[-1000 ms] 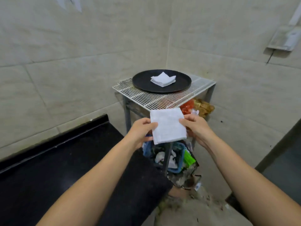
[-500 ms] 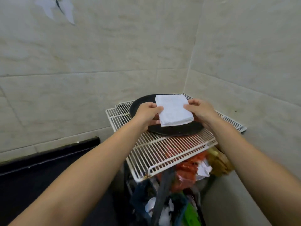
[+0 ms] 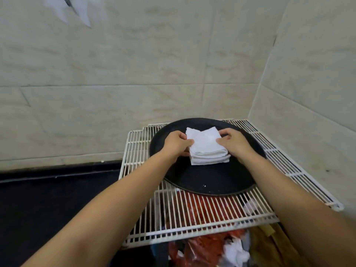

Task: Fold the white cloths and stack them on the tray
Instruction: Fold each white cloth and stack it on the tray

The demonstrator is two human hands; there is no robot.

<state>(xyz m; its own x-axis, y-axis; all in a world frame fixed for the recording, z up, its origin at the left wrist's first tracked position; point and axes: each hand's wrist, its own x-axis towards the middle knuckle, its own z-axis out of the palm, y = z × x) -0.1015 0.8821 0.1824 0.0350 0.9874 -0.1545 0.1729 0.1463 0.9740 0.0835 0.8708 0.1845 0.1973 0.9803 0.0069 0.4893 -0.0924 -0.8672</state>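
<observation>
Both hands hold the top folded white cloth [image 3: 207,140] on the small stack [image 3: 209,158] near the middle of the round black tray [image 3: 212,180]: the left hand [image 3: 178,144] pinches its left edge, the right hand [image 3: 234,141] its right. The cloths are soft, thick terry squares with loose layered edges, so letting go unevenly would likely skew or topple the stack. The smooth, shallow tray sits on a white wire shelf [image 3: 202,214], where a nudge could slide it.

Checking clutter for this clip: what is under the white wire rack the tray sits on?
Through the wire rack show red plastic bags and, past its front edge, white crumpled material and something brown. The black tray and both forearms hide whatever lies beneath them.
</observation>
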